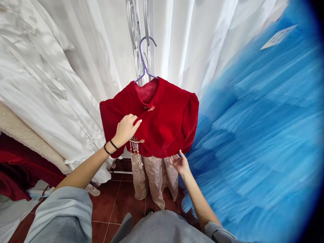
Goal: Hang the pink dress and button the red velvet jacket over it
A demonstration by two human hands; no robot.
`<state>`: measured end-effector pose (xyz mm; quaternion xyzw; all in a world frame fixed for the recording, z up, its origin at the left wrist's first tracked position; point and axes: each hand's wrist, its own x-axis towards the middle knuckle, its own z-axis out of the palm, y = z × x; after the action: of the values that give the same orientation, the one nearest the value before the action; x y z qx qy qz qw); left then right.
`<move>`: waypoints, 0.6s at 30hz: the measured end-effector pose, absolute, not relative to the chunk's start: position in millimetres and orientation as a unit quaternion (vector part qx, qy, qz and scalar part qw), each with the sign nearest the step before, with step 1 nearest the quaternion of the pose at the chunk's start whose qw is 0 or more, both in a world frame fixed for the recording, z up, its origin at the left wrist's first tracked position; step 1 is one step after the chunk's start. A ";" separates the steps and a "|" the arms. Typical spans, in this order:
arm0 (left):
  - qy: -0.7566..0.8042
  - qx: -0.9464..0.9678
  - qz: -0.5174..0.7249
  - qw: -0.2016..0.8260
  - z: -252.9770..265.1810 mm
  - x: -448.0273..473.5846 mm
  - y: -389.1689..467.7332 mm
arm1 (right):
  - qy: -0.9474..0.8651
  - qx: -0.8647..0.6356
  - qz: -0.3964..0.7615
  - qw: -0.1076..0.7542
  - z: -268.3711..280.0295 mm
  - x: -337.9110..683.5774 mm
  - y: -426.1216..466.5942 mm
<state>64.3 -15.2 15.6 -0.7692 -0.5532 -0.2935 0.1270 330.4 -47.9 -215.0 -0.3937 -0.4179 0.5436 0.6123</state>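
Purple hanger (145,64), upper centre, supports red jacket (167,118); left hand (126,129) pinches front, likely steadying; right hand (180,164) below, grip unclear.

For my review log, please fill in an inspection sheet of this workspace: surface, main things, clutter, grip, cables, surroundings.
Surface: dark red tiled floor; the work hangs above it.
Main things: red jacket on a purple hanger, with a beaded fringe at its front; pale glittery fabric shows below the hem.
Clutter: dark red cloth at lower left.
Grip: left hand on the jacket's front, pinch unclear; right hand at the lower hem, fingers spread.
Cables: nothing seen.
Surroundings: white drapes behind, white garments left, blue tulle right, bearing a white card.
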 end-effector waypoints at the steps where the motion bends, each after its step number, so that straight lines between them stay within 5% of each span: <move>1: -0.536 -0.773 -0.331 0.073 20.2 60.2 -14.0 | -0.374 -0.361 0.590 0.617 -222.9 336.1 -41.4; 5: -0.506 -0.756 -0.414 -0.030 30.1 45.9 -4.3 | -0.206 -0.280 0.698 0.626 -257.5 324.0 -36.7; 18: -0.609 -0.696 -0.284 0.254 6.4 39.7 13.8 | -0.244 -0.390 0.650 0.605 -290.0 296.1 -28.0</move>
<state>39.7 13.8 6.4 -0.6957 -0.6091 -0.2835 0.2543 296.1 -28.0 -290.0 -0.3896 -0.2439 0.6501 0.6051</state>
